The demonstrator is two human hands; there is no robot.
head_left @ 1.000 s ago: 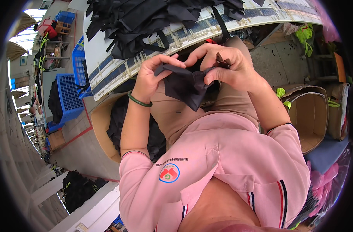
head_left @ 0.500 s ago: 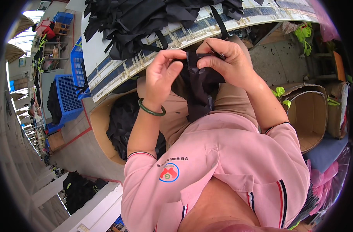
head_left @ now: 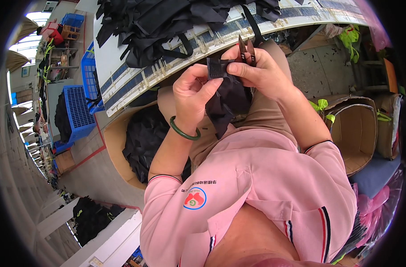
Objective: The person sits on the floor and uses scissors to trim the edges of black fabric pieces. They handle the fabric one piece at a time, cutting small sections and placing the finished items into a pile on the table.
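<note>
A piece of black fabric [head_left: 227, 102] hangs between my hands over my lap, its upper edge turned toward the table. My left hand [head_left: 194, 91] pinches the left side of that edge between thumb and fingers; a green bangle circles the wrist. On the other side, my right hand [head_left: 258, 73] grips the fabric with thumb and forefinger. Tucked in the same hand are small thread snips [head_left: 246, 51], their two pointed blades apart and directed at the table edge. A heap of black fabric pieces [head_left: 167, 26] covers the table ahead, with strips drooping over its edge.
The worn white table [head_left: 123, 95] runs across the front. At my left stands a cardboard box [head_left: 116, 142] full of black fabric, with blue plastic crates [head_left: 80, 111] beyond it. Another cardboard box [head_left: 354, 133] and a pink plastic bag [head_left: 374, 207] are on the right.
My left hand has come down slightly and moved right, closing on the fabric's edge. The fabric's upper part now lies flatter between the hands. The snips have turned, showing both blades.
</note>
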